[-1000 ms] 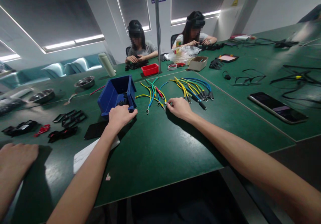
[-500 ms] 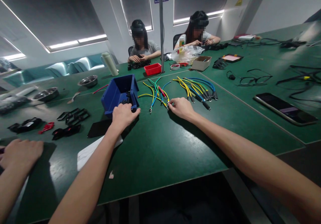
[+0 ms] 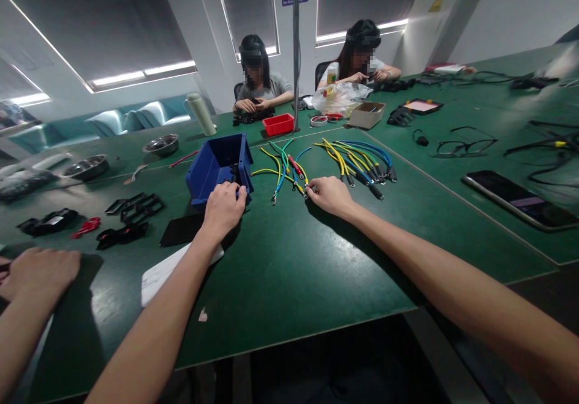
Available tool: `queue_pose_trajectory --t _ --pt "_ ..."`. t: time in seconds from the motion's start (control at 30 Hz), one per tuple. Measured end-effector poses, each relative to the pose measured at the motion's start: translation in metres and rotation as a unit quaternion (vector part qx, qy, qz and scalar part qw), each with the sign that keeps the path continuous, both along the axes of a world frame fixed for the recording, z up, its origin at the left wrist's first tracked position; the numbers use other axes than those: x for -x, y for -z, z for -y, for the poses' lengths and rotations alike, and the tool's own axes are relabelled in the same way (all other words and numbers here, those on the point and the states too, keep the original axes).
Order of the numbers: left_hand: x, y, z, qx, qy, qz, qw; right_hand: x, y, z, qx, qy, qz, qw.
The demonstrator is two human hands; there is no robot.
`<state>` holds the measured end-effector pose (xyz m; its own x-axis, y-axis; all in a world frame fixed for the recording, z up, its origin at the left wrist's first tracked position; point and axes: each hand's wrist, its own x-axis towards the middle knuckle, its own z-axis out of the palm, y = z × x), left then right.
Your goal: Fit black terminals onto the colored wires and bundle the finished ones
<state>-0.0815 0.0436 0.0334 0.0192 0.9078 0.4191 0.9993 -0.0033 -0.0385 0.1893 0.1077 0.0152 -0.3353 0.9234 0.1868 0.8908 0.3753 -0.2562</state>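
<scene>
My left hand is at the low front of a blue parts bin, its fingers curled together over the edge. Small black pieces lie inside; whether the fingers hold one is hidden. Beside the loose wires, my right hand rests on the table with thumb and forefinger pinched on the ring-terminal end of a yellow wire. Around it lie yellow, green, blue and red wires with bare metal ring terminals. Past this hand is a bundle of wires with black sleeves on their ends.
Left of the bin lie a black flat object, black plastic frames and metal bowls. A co-worker's hand is at the far left. Right: a phone and glasses. Behind: a red tray, a pole and two people.
My left hand's thumb has drawn in against its fingers at the bin's front. My right hand keeps its pinch at the wire end. The whole view has shifted slightly.
</scene>
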Motion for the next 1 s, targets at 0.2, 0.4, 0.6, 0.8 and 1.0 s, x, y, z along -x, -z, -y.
queue_pose_trajectory --t 0.2,0.4,0.6,0.8,1.0 --pt "-0.001 -0.002 0.001 -0.022 0.017 0.03 0.999 0.0 0.0 0.0 0.005 -0.004 -0.002 1.0" --pt "-0.006 -0.005 0.006 -0.052 0.009 0.001 0.999 -0.001 0.0 0.0 0.006 -0.006 -0.008 1.0" --pt "-0.015 -0.01 0.014 -0.059 0.017 -0.016 0.998 -0.001 0.001 -0.001 0.007 -0.006 -0.009 1.0" --pt "-0.022 -0.012 0.02 -0.05 0.003 -0.036 0.998 -0.001 0.001 -0.002 0.01 -0.001 -0.005 1.0" --pt "-0.026 -0.014 0.024 -0.03 0.018 -0.042 0.999 -0.001 0.002 -0.003 0.007 -0.006 -0.006 1.0"
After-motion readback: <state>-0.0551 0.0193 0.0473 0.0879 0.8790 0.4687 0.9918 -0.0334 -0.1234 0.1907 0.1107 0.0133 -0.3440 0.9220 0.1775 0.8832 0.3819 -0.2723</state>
